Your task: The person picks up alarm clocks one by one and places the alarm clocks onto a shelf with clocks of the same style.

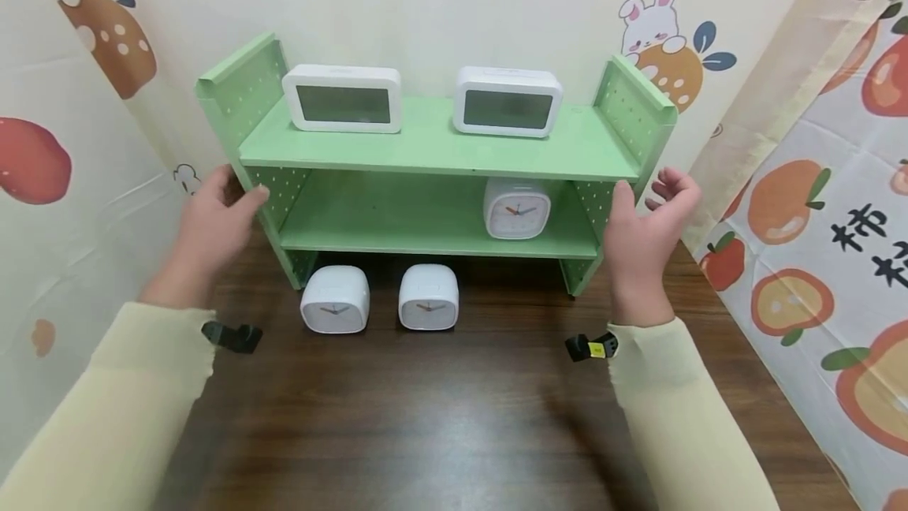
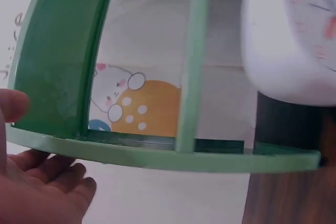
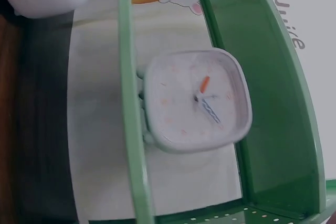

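Note:
A green two-tier shelf rack [image 1: 426, 150] stands against the wall. My left hand [image 1: 216, 215] is at its left side panel [image 2: 121, 153], thumb on the inner side and fingers loosely spread along the outer side. Beside the right side panel [image 1: 638, 105] is my right hand [image 1: 645, 235], its thumb raised and fingers bent only loosely. Two white digital clocks, one on the left [image 1: 344, 101] and one on the right [image 1: 507, 105], stand on the upper shelf. A white rounded clock [image 1: 516, 211] with an orange hand sits at the lower shelf's right part, also facing the right wrist view [image 3: 199, 100].
Two more white rounded clocks, a left one [image 1: 336, 300] and a right one [image 1: 429, 298], stand on the dark wooden table [image 1: 426, 416] at the rack's front left. Fruit-printed cloth [image 1: 773, 290] hangs along the sides, and a pale printed wall covering [image 1: 454, 6] rises behind.

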Available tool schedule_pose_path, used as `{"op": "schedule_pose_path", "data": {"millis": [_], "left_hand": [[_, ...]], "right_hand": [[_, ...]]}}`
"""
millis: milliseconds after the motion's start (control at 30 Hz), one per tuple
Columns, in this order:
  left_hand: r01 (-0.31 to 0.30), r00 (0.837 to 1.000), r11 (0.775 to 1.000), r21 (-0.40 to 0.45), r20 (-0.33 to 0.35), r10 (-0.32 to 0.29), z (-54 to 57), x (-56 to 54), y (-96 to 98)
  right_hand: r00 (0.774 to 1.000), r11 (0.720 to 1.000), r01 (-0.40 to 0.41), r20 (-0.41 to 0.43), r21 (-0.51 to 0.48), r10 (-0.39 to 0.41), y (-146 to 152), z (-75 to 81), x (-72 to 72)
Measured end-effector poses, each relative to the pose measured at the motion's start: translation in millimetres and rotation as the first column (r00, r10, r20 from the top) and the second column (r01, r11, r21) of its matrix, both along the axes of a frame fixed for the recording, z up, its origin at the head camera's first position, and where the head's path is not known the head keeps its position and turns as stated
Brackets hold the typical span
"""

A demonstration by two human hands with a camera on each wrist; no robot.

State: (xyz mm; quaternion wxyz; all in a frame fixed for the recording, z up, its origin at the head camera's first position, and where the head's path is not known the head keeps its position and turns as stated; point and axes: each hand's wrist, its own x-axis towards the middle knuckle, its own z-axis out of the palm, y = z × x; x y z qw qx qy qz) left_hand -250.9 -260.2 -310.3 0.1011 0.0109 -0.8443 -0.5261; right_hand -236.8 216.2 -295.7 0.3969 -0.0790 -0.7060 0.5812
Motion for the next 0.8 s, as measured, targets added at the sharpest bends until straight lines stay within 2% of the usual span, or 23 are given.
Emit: {"op": "schedule_pose_path", "data": {"millis": [133, 300, 433, 533, 700, 800], "left_hand": [[0.023, 1.0, 0.996, -0.087, -0.011, -0.024, -15.4, 19.2, 2.7], [-0.033, 0.999, 0.977, -0.213, 0.02, 0.038, -27.5, 41.7, 6.1], [-0.048, 0.996, 0.964, -0.262, 0.064, 0.067, -35.1, 55.7, 9.7], [-0.039, 0.996, 0.97, -0.241, 0.063, 0.056, -42.4, 62.2, 15.8], [-0.042, 0.997, 0.984, -0.176, 0.049, 0.052, -58.7, 71.2, 26.6], [-0.053, 0.997, 0.989, -0.138, 0.042, 0.059, -69.1, 76.5, 30.8]], "right_hand": [[0.987, 0.995, -0.103, 0.129, 0.019, 0.099, 17.1, 5.7, -13.3], [0.951, 0.97, -0.24, 0.206, 0.031, 0.229, 32.9, 11.8, -25.4], [0.922, 0.953, -0.299, 0.273, 0.052, 0.275, 41.4, 17.4, -34.9], [0.894, 0.934, -0.355, 0.308, 0.043, 0.326, 48.0, 20.9, -40.5], [0.825, 0.871, -0.486, 0.291, -0.074, 0.485, 55.0, 22.1, -47.1], [0.811, 0.855, -0.506, 0.277, -0.109, 0.515, 55.5, 19.9, -48.2]]}}
